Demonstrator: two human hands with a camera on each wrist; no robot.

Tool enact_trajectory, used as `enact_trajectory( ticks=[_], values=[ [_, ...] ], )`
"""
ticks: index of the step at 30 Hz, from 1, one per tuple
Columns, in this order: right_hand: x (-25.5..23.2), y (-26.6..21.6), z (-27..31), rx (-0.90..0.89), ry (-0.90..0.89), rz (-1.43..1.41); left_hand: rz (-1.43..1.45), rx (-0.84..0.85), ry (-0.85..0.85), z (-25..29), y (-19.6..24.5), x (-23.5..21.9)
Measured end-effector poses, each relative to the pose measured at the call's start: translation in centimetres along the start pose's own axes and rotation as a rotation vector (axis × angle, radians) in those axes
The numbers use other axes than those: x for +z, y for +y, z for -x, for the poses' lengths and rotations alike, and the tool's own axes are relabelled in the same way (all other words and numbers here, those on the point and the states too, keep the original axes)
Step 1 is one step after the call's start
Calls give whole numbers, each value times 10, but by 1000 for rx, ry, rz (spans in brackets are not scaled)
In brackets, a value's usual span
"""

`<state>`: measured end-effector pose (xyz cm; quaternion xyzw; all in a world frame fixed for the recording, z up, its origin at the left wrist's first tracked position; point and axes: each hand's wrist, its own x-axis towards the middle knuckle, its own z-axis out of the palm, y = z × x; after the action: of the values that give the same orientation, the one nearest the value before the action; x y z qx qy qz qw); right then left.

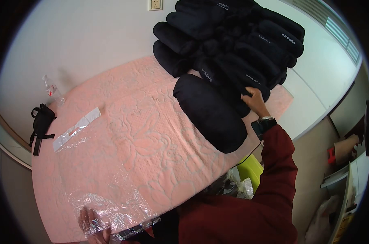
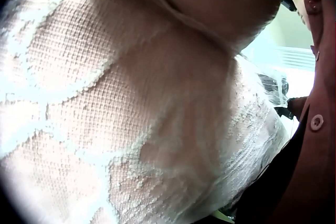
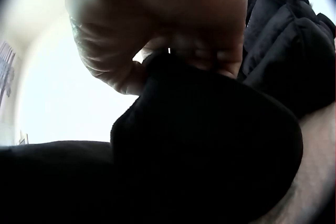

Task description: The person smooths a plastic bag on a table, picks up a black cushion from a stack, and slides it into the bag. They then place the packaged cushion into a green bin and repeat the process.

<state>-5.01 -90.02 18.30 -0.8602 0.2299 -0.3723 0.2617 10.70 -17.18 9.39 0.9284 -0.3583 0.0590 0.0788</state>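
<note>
My right hand (image 1: 256, 103) is at the near side of a pile of black plush pillows (image 1: 270, 44). In the right wrist view its thumb and fingers pinch the top of a rounded black pillow (image 3: 210, 140). Apart from the pile, nearer to me, lies one large black pillow (image 1: 211, 112). My left hand (image 1: 91, 223) rests at the front left of the pink table cover, fingers extended, among crinkled clear plastic film (image 1: 111, 209). In the left wrist view that hand (image 2: 178, 61) is close over the cover and blurred.
The pink patterned cover (image 1: 139, 142) spreads over the table. A white paper strip (image 1: 76, 129), a clear bottle (image 1: 52, 90) and a black strapped pouch (image 1: 43, 120) lie toward the left. Below the front edge stands a yellow-green bin (image 1: 251, 171) with plastic in it.
</note>
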Motion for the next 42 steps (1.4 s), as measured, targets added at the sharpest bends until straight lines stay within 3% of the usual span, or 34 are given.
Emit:
enact_trajectory(
  ticks=[3,6,7,9,11,16,19,23,24,26,27,28,30,34,39,42],
  values=[
    [-5,-2,22,-108,-131,30,-18,-11,15,2,-1,2],
    [10,-26,38,-272,448,113,40,9,46,-1,4,-4],
    [13,-38,47,-271,451,109,35,9,47,-1,4,-4],
    [21,-71,68,173,87,-61,0,18,46,-1,3,-3],
    [40,-100,95,73,-126,296,-19,23,44,-1,4,-3],
    [51,-99,113,33,-172,286,3,66,114,0,3,0],
    [40,-103,101,232,-316,98,-18,113,165,2,-4,3],
    [44,-100,104,257,-154,-21,183,154,275,5,-6,2],
    [42,-102,105,246,-156,-25,209,231,280,7,-11,4],
    [39,-107,111,417,-161,-411,258,384,289,13,-21,8],
    [41,-112,114,504,-167,-603,255,374,295,15,-23,5],
    [46,-117,118,495,-176,-606,314,398,269,18,-24,2],
    [59,-126,130,238,-162,-258,433,446,220,19,-23,-4],
    [89,-149,166,-297,-107,420,340,497,239,23,-21,-6],
    [132,-178,193,-354,-358,444,294,387,246,42,-19,-23],
    [167,-194,216,-390,-541,460,490,446,-20,64,-21,-48]
  ],
)
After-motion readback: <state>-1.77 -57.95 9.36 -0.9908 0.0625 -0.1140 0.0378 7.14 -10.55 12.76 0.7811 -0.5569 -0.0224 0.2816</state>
